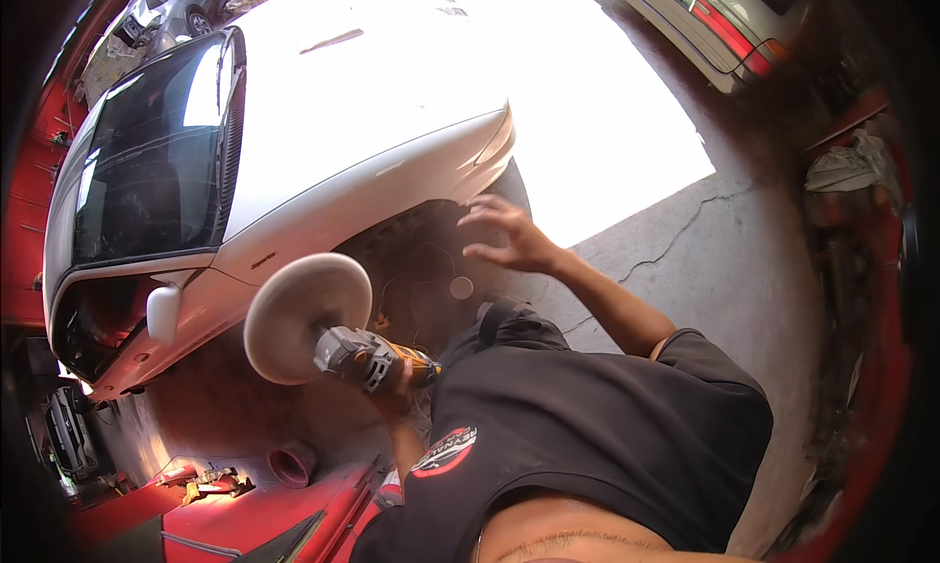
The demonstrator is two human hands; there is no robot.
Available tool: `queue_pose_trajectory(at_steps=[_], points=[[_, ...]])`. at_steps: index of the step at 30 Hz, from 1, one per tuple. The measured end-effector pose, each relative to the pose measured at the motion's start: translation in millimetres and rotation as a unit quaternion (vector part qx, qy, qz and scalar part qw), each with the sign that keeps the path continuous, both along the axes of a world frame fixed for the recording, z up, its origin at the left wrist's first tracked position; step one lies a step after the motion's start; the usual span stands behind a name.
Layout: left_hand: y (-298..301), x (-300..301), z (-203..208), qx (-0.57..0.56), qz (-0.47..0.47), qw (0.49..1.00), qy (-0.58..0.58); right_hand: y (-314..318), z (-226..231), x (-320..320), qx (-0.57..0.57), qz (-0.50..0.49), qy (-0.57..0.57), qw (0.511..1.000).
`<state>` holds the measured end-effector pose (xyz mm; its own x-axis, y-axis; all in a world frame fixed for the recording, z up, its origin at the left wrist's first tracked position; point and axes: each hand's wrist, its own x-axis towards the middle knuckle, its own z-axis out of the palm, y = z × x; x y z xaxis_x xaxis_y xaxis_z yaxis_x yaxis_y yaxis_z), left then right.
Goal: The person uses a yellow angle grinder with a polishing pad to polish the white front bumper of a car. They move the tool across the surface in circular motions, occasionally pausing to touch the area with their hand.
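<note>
My left hand (390, 392) is wrapped round the yellow and black body of a power polisher (357, 357). The polisher's large round whitish pad (284, 318) stands in front of the white car's side (235, 284); whether it touches the paint I cannot tell. Raised over the floor by the car's front corner is my right hand (507, 235), empty, with its fingers bent and apart. In this view it sits just below the front fender (431, 171). Strong light washes out the bonnet (343, 83).
A side mirror (164, 314) sticks out from the car. Another vehicle (720, 24) stands at the far right. A red bucket-like container (292, 464) and a red surface with tools (217, 483) lie at lower left. Pale cloth (852, 166) hangs at the right edge.
</note>
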<state>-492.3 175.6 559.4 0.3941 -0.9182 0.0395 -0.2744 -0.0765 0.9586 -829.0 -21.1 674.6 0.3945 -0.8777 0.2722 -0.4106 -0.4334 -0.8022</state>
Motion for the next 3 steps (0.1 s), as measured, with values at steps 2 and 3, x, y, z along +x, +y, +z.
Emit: queue_pose_trajectory(at_steps=[2, 3], points=[[24, -19, 2, 0.003, 0.032, 0.997, 0.075, -15, 102, -33, -0.148, -0.092, -0.095, 0.98], [32, -22, 4, 0.003, 0.052, 0.994, 0.097, -10, 164, -48, -0.269, -0.115, -0.033, 0.956]])
